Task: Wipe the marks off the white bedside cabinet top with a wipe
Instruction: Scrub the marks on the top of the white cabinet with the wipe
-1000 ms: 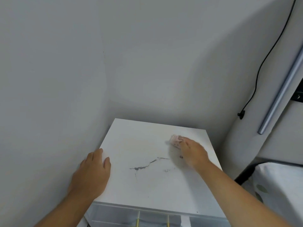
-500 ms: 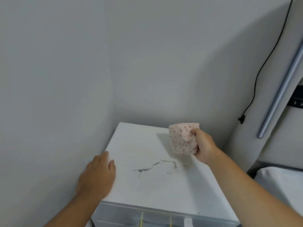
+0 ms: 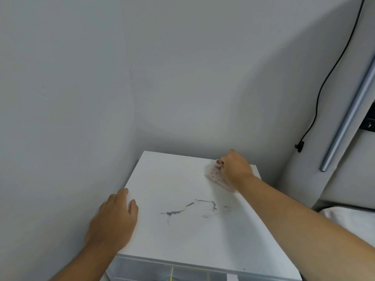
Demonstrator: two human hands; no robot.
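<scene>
The white cabinet top fills the lower middle, set into a wall corner. Grey smeared marks run across its centre, with fainter specks to their right. My right hand presses a pink dotted wipe flat on the top near the back right corner, behind the marks. My left hand lies palm down on the left edge, fingers spread, holding nothing.
Grey walls close in behind and on the left. A black cable hangs down the right wall to a plug. A grey bar slants at the right. White bedding lies at the lower right. A translucent drawer front shows below.
My right hand lifted the wipe off the top half a second ago, then brought it down again near the back right corner. My left hand stays on the left edge.
</scene>
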